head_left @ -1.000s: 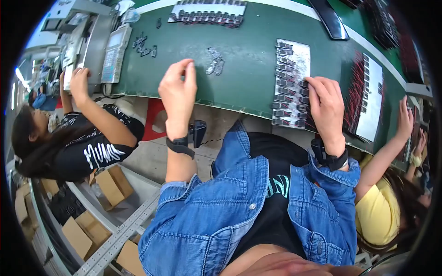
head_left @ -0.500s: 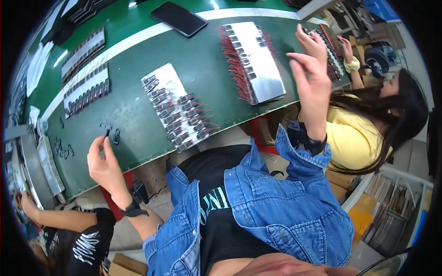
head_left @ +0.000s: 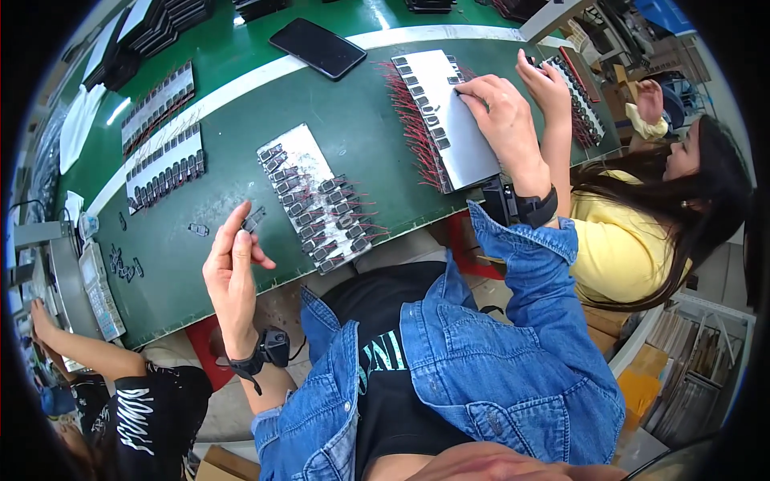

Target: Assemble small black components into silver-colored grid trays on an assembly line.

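My right hand (head_left: 505,112) is over the right side of a white board (head_left: 473,152). Its thumb and index finger are pinched together on a small dark part (head_left: 459,91) at the board's surface. Rows of small black rectangular parts (head_left: 435,120) with red wires line this board. To the left, my left hand (head_left: 234,268) is raised near the table edge, index finger extended, the other fingers partly curled. A small black frame-like piece (head_left: 255,218) shows at its fingertips and seems held there. Another such piece (head_left: 198,229) lies on the green table (head_left: 233,160) nearby.
A second white board (head_left: 309,152) carries wired black parts between my hands. Two more filled boards (head_left: 167,168) lie far left, near loose black pieces (head_left: 124,264). A black phone (head_left: 318,48) lies at the back. A co-worker's hand (head_left: 549,84) is just beyond my right hand.
My right hand has moved left and down onto the white board, its fingers now pinched. My left hand has moved right, away from the loose pieces, one of which has left its spot.
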Tool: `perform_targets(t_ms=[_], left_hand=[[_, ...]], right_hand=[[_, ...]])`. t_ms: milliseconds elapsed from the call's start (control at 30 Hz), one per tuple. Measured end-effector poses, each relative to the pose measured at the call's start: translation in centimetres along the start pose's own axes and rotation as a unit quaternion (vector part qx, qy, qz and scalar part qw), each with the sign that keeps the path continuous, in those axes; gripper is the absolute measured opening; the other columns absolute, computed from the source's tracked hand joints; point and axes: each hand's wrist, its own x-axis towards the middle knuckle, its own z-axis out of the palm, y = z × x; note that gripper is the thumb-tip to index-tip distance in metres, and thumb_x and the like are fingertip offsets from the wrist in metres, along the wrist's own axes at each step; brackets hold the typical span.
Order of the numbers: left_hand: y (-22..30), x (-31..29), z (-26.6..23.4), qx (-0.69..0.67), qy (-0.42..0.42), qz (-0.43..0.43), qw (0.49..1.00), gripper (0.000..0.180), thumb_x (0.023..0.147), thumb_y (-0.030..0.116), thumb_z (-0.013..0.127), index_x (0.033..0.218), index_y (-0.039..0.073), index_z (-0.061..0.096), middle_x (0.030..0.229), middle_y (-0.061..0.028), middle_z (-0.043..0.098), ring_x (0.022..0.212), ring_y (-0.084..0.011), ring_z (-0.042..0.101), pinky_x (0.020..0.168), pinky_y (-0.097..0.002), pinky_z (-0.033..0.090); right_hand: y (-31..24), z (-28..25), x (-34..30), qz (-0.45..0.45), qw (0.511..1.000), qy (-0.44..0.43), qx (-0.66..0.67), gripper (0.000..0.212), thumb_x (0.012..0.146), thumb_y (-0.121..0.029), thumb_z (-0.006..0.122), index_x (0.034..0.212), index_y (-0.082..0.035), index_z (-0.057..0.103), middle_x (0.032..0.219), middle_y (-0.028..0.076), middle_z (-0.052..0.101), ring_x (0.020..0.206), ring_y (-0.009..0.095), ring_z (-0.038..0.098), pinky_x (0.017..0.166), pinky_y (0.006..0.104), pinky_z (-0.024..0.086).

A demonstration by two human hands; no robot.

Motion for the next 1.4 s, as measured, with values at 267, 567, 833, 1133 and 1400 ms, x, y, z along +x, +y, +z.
perform_targets(t_ms=[267, 567, 833, 1133, 1400], left_hand=[[0.6, -0.8, 0.2, -0.011, 0.036, -0.039, 0.999, 0.029, 0.099, 0.004, 0.06, 0.126, -0.003, 0.065, 0.089, -0.0064, 0.066, 0.074, -0.0101, 0.064, 0.067, -0.0254, 0.058], [-0.7, -1.1, 2.4, -0.054, -0.027, -0.064, 0.996, 0.029, 0.095, 0.002, 0.063, 0.124, -0.002, 0.067, 0.095, -0.0073, 0.07, 0.075, -0.0099, 0.066, 0.069, -0.0241, 0.058], [-1.2, -1.4, 4.7, -0.063, -0.091, -0.088, 0.99, 0.031, 0.096, 0.003, 0.063, 0.127, 0.0, 0.065, 0.098, -0.0054, 0.071, 0.084, -0.0104, 0.069, 0.078, -0.0247, 0.059], [-1.6, -1.5, 4.2, -0.07, -0.125, -0.102, 0.984, 0.032, 0.096, 0.0, 0.06, 0.128, 0.0, 0.064, 0.099, -0.0061, 0.071, 0.088, -0.0111, 0.069, 0.083, -0.0261, 0.059], [-1.3, -1.3, 4.0, -0.032, -0.161, -0.067, 0.984, 0.027, 0.096, -0.001, 0.06, 0.123, -0.003, 0.064, 0.1, -0.0062, 0.071, 0.09, -0.0113, 0.069, 0.083, -0.0261, 0.058]], right_hand=[[0.5, -0.1, 0.8, 0.02, 0.995, -0.085, 0.051, 0.014, 0.088, -0.01, 0.068, 0.1, -0.003, 0.067, 0.102, 0.01, 0.069, 0.098, 0.028, 0.065, 0.09, 0.0334, 0.049], [-9.2, -3.8, -0.8, 0.113, 0.97, -0.001, 0.214, 0.013, 0.089, -0.005, 0.07, 0.102, -0.003, 0.07, 0.1, 0.007, 0.07, 0.099, 0.018, 0.065, 0.088, 0.0269, 0.047], [-16.2, 3.4, -4.6, 0.095, 0.823, -0.218, 0.516, 0.014, 0.09, 0.0, 0.067, 0.104, 0.0, 0.07, 0.098, 0.005, 0.068, 0.09, 0.011, 0.065, 0.079, 0.0245, 0.052], [-15.8, 4.1, -4.5, 0.044, 0.854, -0.233, 0.463, 0.014, 0.09, 0.001, 0.067, 0.104, 0.001, 0.069, 0.099, 0.005, 0.068, 0.092, 0.012, 0.065, 0.081, 0.0247, 0.054], [-14.5, 5.2, -4.7, 0.163, 0.683, -0.314, 0.639, 0.014, 0.094, -0.001, 0.065, 0.108, 0.001, 0.065, 0.104, 0.004, 0.065, 0.092, 0.01, 0.063, 0.082, 0.0241, 0.054]])
